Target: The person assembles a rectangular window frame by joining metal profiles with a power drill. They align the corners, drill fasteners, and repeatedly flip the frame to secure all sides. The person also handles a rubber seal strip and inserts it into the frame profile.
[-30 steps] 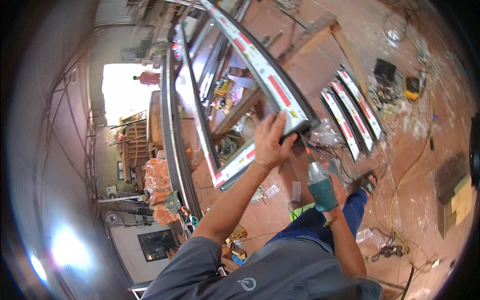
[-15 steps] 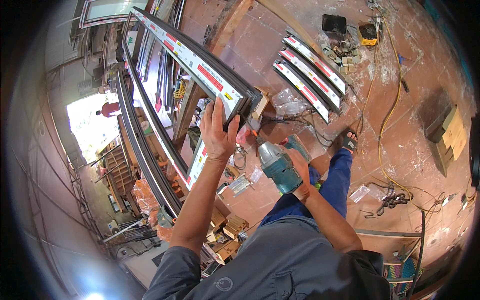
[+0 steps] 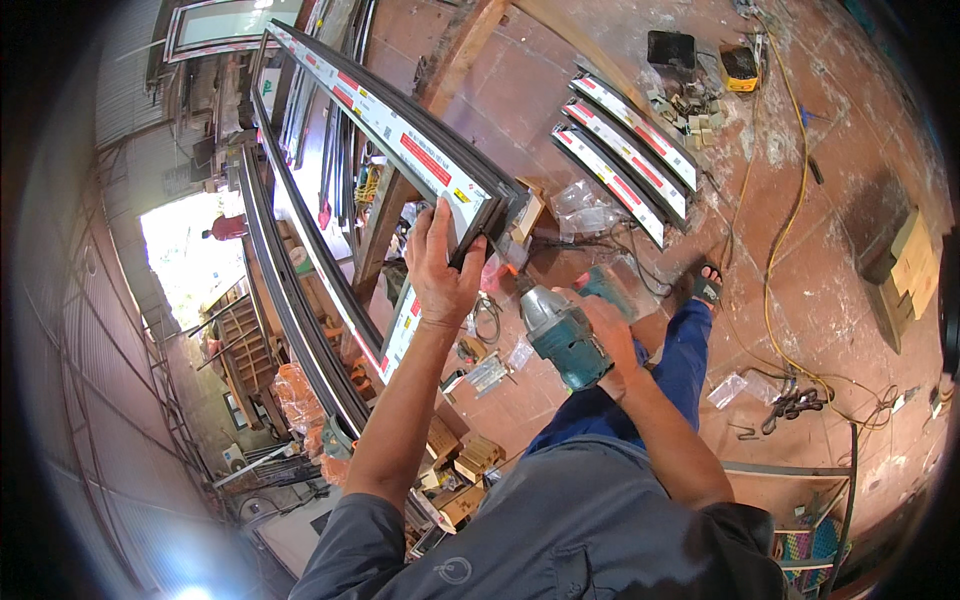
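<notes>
A long dark metal frame (image 3: 415,143), its face covered with white and red protective film, slants from the far left toward me. At its near corner my left hand (image 3: 441,270) grips it, fingers over the top face and thumb at the end. My right hand (image 3: 612,335) is wrapped around a teal and grey power driver (image 3: 566,347), whose nose points at that corner. A slim bit reaches up to the frame's end, beside my left thumb. Whether the bit sits in a screw is too small to tell.
Three short filmed profiles (image 3: 628,155) lie on the tiled floor ahead. A yellow cable (image 3: 790,230) and dark cords run across the right side. Wooden blocks (image 3: 478,458) are piled below my left arm. Another person (image 3: 228,228) is near the bright doorway at far left.
The whole view has shifted slightly. My left hand stays on the frame corner and the driver remains pointed at it, with little visible movement between them.
</notes>
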Tool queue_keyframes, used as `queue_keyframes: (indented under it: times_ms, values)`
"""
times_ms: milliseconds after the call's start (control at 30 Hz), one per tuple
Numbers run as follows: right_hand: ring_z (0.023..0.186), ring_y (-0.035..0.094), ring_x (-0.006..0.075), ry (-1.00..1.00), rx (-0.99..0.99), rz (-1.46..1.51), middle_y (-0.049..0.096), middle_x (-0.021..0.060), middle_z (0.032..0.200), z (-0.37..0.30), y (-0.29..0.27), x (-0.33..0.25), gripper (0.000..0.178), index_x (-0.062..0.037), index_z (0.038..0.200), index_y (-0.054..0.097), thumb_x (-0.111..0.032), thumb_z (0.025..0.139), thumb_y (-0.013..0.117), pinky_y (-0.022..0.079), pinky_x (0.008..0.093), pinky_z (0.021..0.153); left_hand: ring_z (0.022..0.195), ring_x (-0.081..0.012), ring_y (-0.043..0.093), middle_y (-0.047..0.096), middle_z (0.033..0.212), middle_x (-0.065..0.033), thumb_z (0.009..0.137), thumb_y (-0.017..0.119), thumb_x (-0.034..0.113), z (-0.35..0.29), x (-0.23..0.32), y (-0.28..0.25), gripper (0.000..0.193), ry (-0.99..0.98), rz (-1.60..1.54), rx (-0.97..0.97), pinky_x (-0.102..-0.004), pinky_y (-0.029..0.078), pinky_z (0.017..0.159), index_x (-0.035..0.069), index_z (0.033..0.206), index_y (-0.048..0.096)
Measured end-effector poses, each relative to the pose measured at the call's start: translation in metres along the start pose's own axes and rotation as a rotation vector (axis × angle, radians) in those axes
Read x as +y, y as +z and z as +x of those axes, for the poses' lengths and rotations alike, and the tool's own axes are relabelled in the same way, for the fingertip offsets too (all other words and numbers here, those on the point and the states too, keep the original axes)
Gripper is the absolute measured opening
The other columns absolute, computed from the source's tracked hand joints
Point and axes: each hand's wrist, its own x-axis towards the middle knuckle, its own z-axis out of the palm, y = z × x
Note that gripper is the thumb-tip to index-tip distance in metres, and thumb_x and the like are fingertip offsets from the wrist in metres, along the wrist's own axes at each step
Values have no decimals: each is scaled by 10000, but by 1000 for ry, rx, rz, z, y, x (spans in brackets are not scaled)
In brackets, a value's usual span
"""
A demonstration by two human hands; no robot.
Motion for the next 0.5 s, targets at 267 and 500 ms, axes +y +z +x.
queue_keyframes:
  times_ms: [267,500]
  values:
    - [918,646,262,-298,-17,-617,643,44,945,36,-66,-13,565,-199,1405,680,-216,841,706,471,437,873,1283,-441,623,648,1374,-273,821,828,107,-2,3,2,710,-17,-73,39,-486,479,1096,-3,1485,601]
    - [1138,682,336,306,-193,432,726,161,1212,-29,26,24,471,-30,1350,665,-376,1033,698,531,474,948,1278,-451,592,622,1400,-240,767,874,158,3,5,-6,779,-70,-41,52,-515,439,1117,36,1491,613]
